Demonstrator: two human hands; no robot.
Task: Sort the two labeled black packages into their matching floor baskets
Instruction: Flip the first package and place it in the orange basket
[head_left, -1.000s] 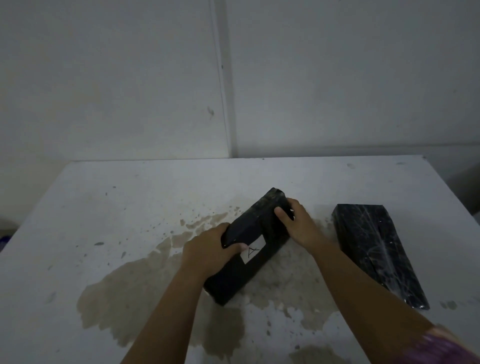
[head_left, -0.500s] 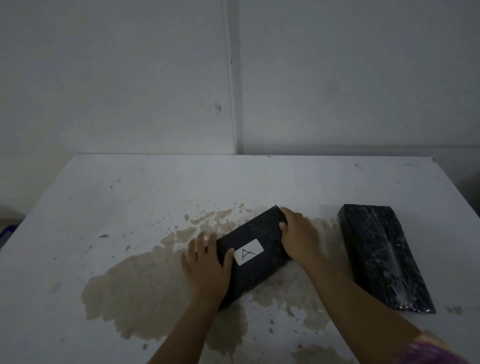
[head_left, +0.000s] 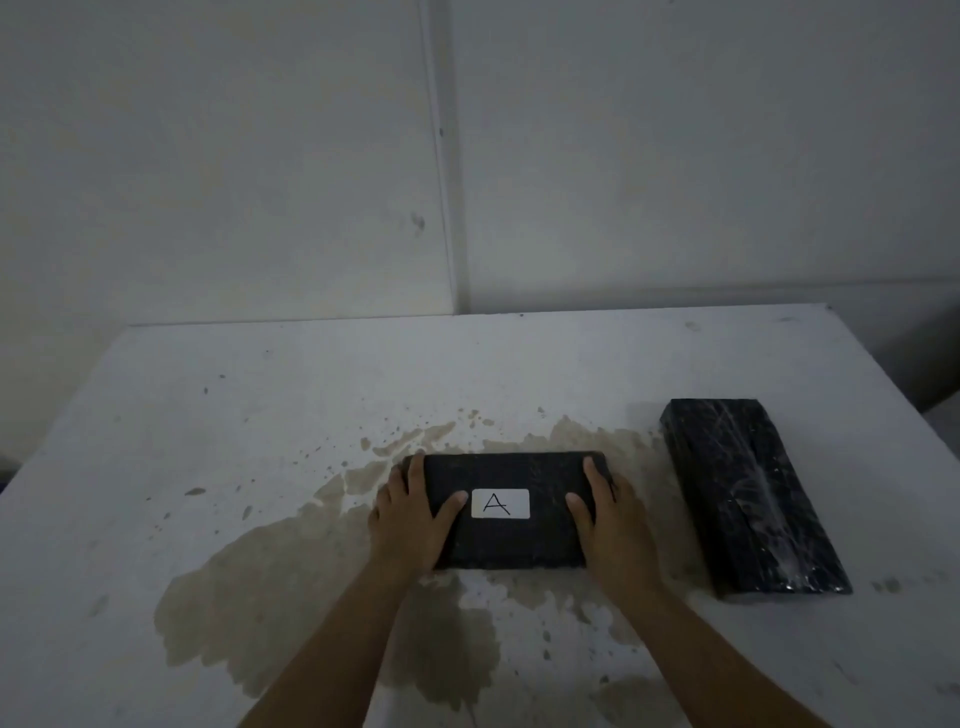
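A black package (head_left: 511, 540) lies flat on the white table (head_left: 234, 415), its long side running left to right, with a white label (head_left: 500, 503) reading "A" facing up. My left hand (head_left: 410, 517) grips its left end and my right hand (head_left: 610, 519) grips its right end, thumbs on top beside the label. A second black package (head_left: 748, 493), wrapped in shiny film, lies to the right, apart from my hands; no label shows on it. No basket is in view.
A large brownish stain (head_left: 311, 587) spreads over the table around and in front of the held package. A white wall (head_left: 260, 156) rises right behind the table. The table's right edge (head_left: 904, 415) drops off close to the second package.
The labelled package was tipped up on edge and angled; it now lies flat, turned square to me, label up. Both hands shifted to its two ends.
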